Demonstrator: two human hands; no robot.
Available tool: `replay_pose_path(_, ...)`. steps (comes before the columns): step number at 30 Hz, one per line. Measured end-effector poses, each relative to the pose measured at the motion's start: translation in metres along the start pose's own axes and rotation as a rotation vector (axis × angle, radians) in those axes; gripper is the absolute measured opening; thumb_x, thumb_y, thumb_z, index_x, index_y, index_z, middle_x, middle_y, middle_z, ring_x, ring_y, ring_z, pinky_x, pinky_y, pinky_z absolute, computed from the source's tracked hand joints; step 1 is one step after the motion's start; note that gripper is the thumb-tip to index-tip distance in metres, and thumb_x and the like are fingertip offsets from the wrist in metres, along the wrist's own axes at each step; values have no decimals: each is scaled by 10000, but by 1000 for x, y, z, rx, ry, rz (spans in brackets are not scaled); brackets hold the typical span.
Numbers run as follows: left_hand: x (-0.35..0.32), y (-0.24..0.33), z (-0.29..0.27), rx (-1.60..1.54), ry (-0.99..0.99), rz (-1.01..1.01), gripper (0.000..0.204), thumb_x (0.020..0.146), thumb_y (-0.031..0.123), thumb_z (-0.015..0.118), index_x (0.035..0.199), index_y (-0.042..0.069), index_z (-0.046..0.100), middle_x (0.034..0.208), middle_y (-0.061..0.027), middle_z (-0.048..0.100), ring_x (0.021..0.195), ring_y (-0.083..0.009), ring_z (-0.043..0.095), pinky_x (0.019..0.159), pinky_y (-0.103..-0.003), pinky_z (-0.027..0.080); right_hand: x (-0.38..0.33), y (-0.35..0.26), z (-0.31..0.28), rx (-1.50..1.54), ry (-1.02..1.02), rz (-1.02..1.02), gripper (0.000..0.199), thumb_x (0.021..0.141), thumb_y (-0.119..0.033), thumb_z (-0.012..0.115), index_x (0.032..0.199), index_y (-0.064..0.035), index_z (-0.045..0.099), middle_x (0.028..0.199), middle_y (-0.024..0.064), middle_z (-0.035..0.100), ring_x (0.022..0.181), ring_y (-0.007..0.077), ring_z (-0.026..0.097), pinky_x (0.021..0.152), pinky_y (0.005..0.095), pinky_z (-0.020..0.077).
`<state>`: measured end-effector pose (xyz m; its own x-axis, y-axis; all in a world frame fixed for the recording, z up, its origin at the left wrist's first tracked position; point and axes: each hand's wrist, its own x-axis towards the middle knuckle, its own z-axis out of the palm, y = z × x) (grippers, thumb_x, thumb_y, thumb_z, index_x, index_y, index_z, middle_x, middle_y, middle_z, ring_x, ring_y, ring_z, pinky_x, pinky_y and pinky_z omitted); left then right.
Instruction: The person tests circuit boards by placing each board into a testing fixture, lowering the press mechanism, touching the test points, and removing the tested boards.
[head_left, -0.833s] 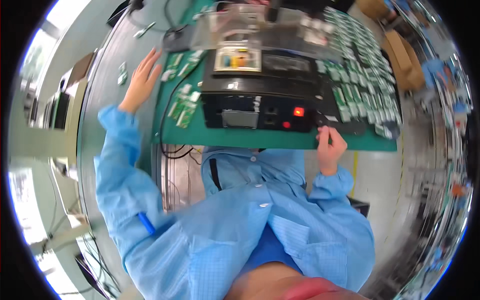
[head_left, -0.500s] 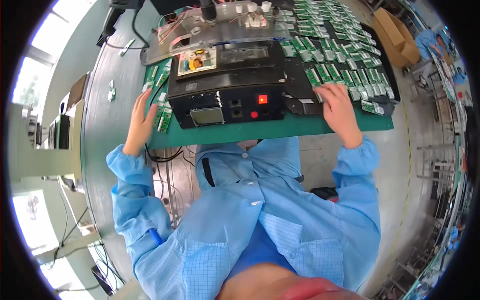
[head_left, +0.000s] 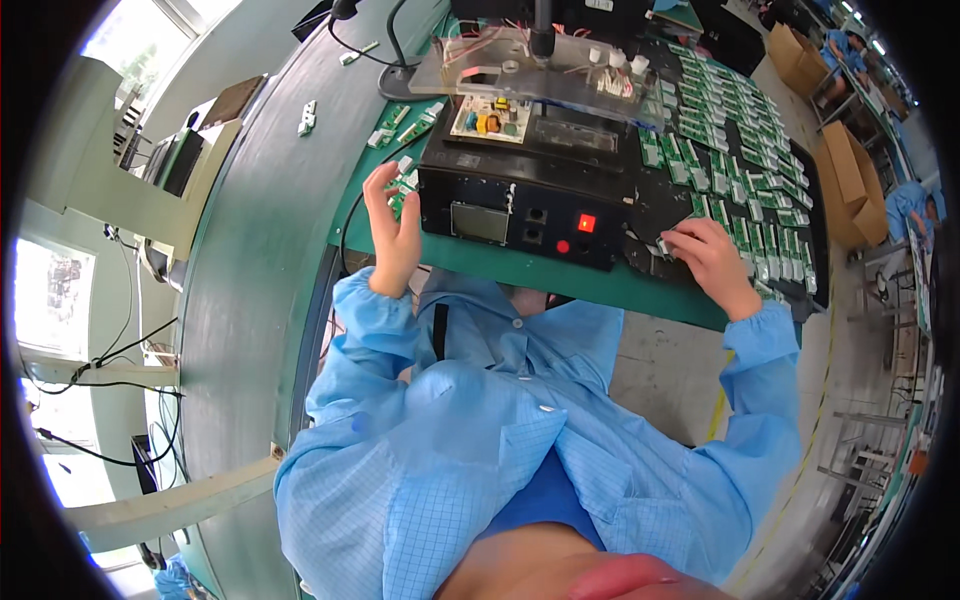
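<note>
The right hand (head_left: 708, 258) is resting on the black tray (head_left: 800, 190) at the right of the bench, fingers curled down and pinching a small green circuit board (head_left: 664, 246) at the tray's near-left corner, just beside the black tester box (head_left: 520, 205). The left hand (head_left: 392, 225) is standing on edge at the box's left wall, fingers loosely open and holding another small green board (head_left: 404, 185) against the fingertips; how firmly it is gripping, I cannot tell.

The box is sitting square and matte, with a pale screen, round buttons and a lit red switch (head_left: 586, 222) on its front face. A clear plastic fixture plate (head_left: 535, 72) is overhanging its top, above a pale board with yellow and blue parts (head_left: 487, 118). Little room is lying between the box front and the near edge of the green mat (head_left: 600, 285); the strip there is narrow and bare. To the left, the grey benchtop (head_left: 255, 260) is curving away smooth and open, with loose boards (head_left: 400, 118) scattered by the mat's corner. The tray is running to the right in tight rows of glossy green boards (head_left: 740, 140). Brown cardboard cartons (head_left: 850, 165) are standing beyond the bench's right edge.
</note>
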<state>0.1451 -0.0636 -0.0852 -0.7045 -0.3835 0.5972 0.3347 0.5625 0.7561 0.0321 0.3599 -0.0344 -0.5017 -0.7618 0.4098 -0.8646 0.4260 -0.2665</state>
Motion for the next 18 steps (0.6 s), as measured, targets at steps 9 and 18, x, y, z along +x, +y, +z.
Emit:
replay_pose_path(9, -7, -21, 24, -72, 108, -32, 491, 897, 79, 531, 1367, 27, 396, 1351, -117, 463, 1232, -217, 451, 1013, -351, 342, 86, -74, 56, -238, 465, 119, 291, 805, -34, 690, 1093, -73, 683, 1003, 98, 611, 921, 307, 590, 790, 405, 491)
replay_pose_path(18, -10, -26, 19, -167, 65, -33, 374, 902, 15, 492, 1275, 43, 477, 1337, -98, 452, 1234, -191, 449, 986, -323, 392, 167, -75, 98, -169, 445, 287, 223, 856, -104, 652, 1071, -65, 698, 1054, 93, 655, 964, 302, 599, 856, 401, 498)
